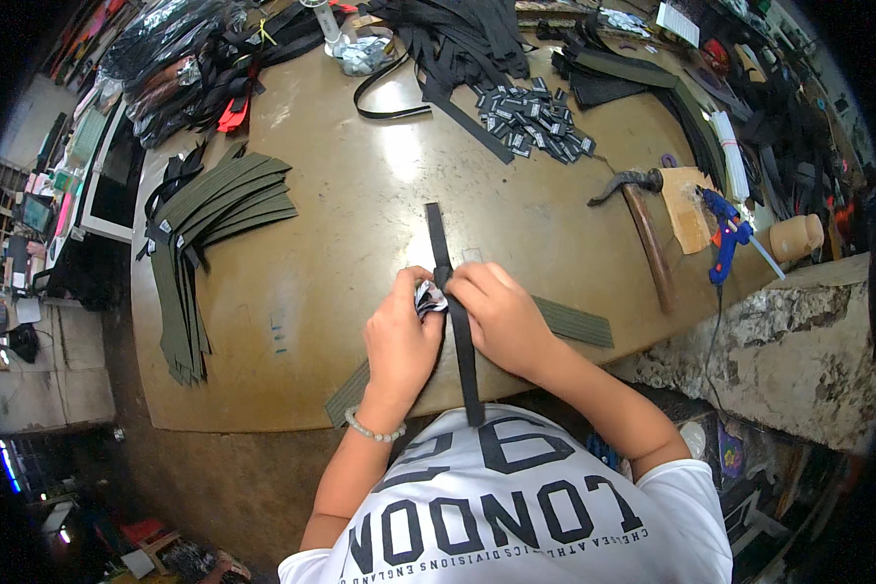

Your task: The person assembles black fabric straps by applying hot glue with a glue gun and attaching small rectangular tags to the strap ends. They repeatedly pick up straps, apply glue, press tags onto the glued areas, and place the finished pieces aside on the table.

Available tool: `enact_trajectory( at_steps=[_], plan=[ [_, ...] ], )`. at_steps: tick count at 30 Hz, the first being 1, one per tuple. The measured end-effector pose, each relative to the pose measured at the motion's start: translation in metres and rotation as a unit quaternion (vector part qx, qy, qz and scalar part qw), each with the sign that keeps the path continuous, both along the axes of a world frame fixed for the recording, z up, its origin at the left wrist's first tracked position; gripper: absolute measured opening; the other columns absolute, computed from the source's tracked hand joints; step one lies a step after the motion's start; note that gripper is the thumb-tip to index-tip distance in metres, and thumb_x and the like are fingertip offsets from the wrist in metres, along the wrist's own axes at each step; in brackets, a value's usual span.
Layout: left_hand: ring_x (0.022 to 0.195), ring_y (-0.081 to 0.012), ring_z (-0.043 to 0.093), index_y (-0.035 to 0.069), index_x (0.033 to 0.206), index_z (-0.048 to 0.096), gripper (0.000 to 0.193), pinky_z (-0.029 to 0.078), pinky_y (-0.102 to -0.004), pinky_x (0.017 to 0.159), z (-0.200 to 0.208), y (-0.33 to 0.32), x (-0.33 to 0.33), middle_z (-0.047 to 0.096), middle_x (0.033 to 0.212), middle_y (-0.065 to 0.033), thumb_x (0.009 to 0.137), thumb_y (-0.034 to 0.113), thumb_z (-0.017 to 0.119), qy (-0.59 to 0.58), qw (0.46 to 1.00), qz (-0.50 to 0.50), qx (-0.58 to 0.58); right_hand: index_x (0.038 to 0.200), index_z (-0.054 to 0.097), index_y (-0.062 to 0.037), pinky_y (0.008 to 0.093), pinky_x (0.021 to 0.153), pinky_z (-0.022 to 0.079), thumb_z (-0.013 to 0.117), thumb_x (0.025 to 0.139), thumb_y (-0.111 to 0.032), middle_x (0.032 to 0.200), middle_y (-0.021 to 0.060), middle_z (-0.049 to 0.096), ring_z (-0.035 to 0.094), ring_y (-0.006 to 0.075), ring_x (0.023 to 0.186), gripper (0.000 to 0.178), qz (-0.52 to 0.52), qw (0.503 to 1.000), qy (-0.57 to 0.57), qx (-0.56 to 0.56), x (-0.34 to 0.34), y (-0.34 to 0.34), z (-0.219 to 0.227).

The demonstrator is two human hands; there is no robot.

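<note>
While both hands meet over the near edge of the brown worktable (360,195), a black strap (455,311) runs between them, lying lengthwise from the middle of the table toward the person's chest. The left hand (401,336) is closed around a small bundle of black-and-white labels (429,297), pressing it against the left side of the strap. The right hand (496,313) is curled, its fingertips pinching the strap just beside the labels. An olive webbing strip (574,323) lies crosswise under the hands, showing to the right of the right wrist and again at the near left edge.

On the left of the table sits a fanned stack of olive webbing strips (214,209). At the far side lies a heap of small black-and-white labels (530,119), with a tangle of black straps (457,39) beyond it. To the right rest a hammer (642,229) with a wooden handle, a piece of cardboard (689,206) and a blue glue gun (722,234), near a rough stone block (798,341).
</note>
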State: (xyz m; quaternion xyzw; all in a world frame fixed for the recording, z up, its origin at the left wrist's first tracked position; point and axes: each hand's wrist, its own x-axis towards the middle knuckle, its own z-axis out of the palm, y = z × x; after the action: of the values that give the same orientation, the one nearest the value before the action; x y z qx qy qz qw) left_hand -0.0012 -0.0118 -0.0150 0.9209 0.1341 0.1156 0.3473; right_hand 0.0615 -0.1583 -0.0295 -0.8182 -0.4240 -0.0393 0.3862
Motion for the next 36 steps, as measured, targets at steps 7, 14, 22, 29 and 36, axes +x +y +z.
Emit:
enact_trajectory(
  at_steps=[7, 14, 22, 29, 36],
  plan=[
    [0.067, -0.035, 0.063, 0.018, 0.119, 0.061, 0.043, 0.052, -0.0453, 0.059, -0.005, -0.001, -0.005, 0.06, 0.084, -0.0107, 0.079, 0.003, 0.064, -0.032, 0.995, -0.057, 0.077, 0.103, 0.058, 0.0038, 0.0426, 0.092, 0.05, 0.061, 0.067, 0.008, 0.113, 0.0178, 0.056, 0.055, 0.0369, 0.108, 0.036, 0.018, 0.996, -0.027, -0.083, -0.022, -0.015, 0.019],
    [0.062, -0.0321, 0.064, 0.018, 0.123, 0.062, 0.042, 0.053, -0.0429, 0.054, -0.005, -0.003, -0.004, 0.058, 0.084, -0.012, 0.082, 0.009, 0.066, -0.004, 0.988, -0.066, 0.139, 0.097, 0.057, 0.0005, 0.04, 0.091, 0.055, 0.06, 0.075, -0.002, 0.115, 0.0167, 0.054, 0.054, 0.0378, 0.115, 0.022, 0.075, 0.984, -0.064, -0.145, -0.026, -0.022, 0.028],
    [0.066, -0.0374, 0.063, 0.019, 0.125, 0.057, 0.042, 0.053, -0.0471, 0.059, 0.0, -0.007, -0.004, 0.06, 0.09, -0.0139, 0.085, 0.01, 0.063, 0.052, 0.984, -0.067, 0.156, 0.097, 0.063, -0.0051, 0.0422, 0.094, 0.05, 0.072, 0.077, -0.016, 0.112, 0.0148, 0.058, 0.057, 0.0354, 0.112, 0.024, 0.187, 0.964, 0.118, -0.146, -0.05, -0.061, 0.056],
    [0.079, -0.0389, 0.065, 0.011, 0.121, 0.055, 0.036, 0.05, -0.0455, 0.064, 0.005, -0.001, -0.005, 0.065, 0.083, -0.0182, 0.086, 0.004, 0.064, -0.014, 1.0, -0.003, 0.002, 0.097, 0.051, -0.0027, 0.0283, 0.073, 0.044, 0.079, 0.085, -0.033, 0.09, 0.002, 0.045, 0.047, 0.0135, 0.081, 0.043, -0.646, 0.745, -0.039, 0.161, 0.043, -0.231, 0.004],
    [0.075, -0.0338, 0.063, 0.012, 0.109, 0.066, 0.03, 0.05, -0.0416, 0.064, 0.012, 0.006, -0.038, 0.063, 0.085, -0.0117, 0.08, 0.005, 0.07, -0.018, 0.999, -0.024, 0.015, 0.127, 0.049, -0.0035, 0.0235, 0.059, 0.049, 0.072, 0.091, -0.025, 0.101, 0.0065, 0.064, 0.061, 0.0106, 0.08, 0.048, -0.521, 0.843, 0.115, 0.073, 0.089, -0.226, 0.035]
  ],
)
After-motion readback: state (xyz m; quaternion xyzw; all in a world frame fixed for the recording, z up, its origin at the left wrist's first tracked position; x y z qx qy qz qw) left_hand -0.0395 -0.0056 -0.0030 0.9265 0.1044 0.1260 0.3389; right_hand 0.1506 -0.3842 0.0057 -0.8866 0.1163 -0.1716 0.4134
